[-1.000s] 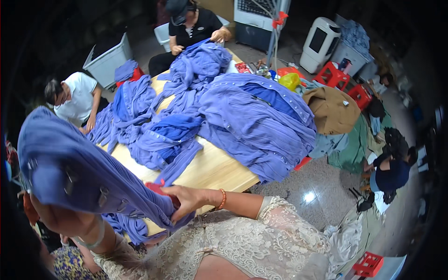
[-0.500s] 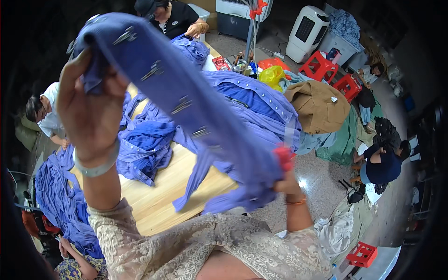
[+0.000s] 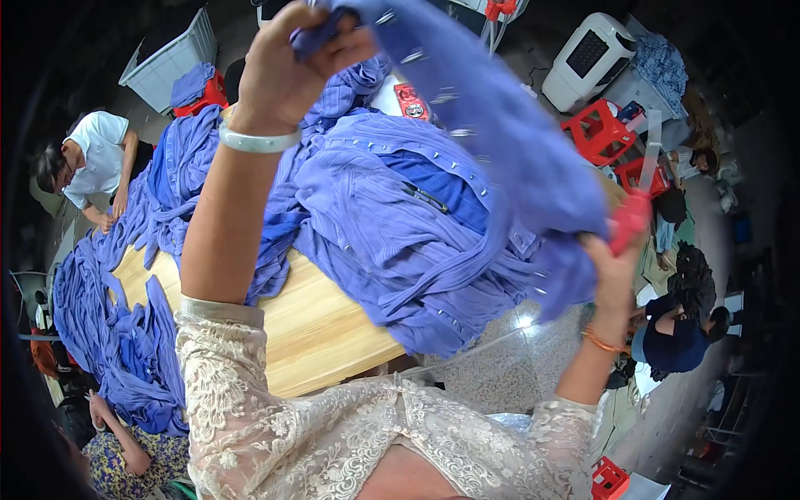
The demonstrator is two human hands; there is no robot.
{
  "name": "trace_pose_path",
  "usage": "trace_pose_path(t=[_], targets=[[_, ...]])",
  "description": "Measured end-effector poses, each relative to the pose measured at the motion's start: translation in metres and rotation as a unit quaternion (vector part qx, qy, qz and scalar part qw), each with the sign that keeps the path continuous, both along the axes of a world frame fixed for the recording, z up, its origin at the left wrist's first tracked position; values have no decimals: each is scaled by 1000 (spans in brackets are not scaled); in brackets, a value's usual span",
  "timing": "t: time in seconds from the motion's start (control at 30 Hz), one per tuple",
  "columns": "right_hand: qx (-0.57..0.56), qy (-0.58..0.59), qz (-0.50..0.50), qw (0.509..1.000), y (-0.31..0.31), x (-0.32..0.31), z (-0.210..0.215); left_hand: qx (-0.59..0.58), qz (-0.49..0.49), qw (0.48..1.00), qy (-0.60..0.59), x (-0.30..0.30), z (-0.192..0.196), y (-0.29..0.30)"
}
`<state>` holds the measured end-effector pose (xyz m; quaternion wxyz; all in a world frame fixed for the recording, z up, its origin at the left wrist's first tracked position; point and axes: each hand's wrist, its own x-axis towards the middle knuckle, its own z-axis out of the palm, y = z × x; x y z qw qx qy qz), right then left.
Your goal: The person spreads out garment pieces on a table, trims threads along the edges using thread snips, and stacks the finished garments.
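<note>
A purple knit garment (image 3: 500, 125), blurred by motion, stretches between my two hands, high above the table. Shiny metal fasteners run in a row along its band. At the upper left, my left hand (image 3: 287, 71) has its fingers closed on one end of the cloth. My right hand (image 3: 612, 271), lower and to the right, grips the other end. A red-handled tool (image 3: 631, 221) with a pale, see-through strip sticks up from that same hand; its exact kind is unclear. Under the raised cloth lies a heap of purple garments (image 3: 392, 225), with a dark pen-like object (image 3: 427, 198) on top.
More purple garments (image 3: 117, 350) cover the wooden table (image 3: 325, 333) on the left. A person in white (image 3: 100, 154) works at its far left side. Red stools (image 3: 598, 133) and a white air cooler (image 3: 587, 60) stand at the back right. Other people sit along the right.
Both hands have risen and moved right, carrying the stretched garment with them. The view has shifted too, showing more of the purple heap and the left side of the table.
</note>
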<state>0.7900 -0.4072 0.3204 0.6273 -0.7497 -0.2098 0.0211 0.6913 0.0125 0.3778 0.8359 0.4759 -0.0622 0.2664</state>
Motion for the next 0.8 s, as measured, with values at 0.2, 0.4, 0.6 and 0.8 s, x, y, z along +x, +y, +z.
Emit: trace_pose_path(t=[0.2, 0.4, 0.6, 0.8], targets=[[-104, 132, 18, 986, 64, 28, -157, 84, 272, 843, 456, -9, -173, 75], [-61, 220, -14, 974, 67, 13, -179, 103, 35, 916, 386, -108, -218, -31], [-20, 209, 17, 978, 62, -6, -156, 324, -98, 940, 50, -166, -82, -121], [-41, 173, 196, 965, 85, -47, -121, 296, 7, 950, -99, -224, 7, -168]])
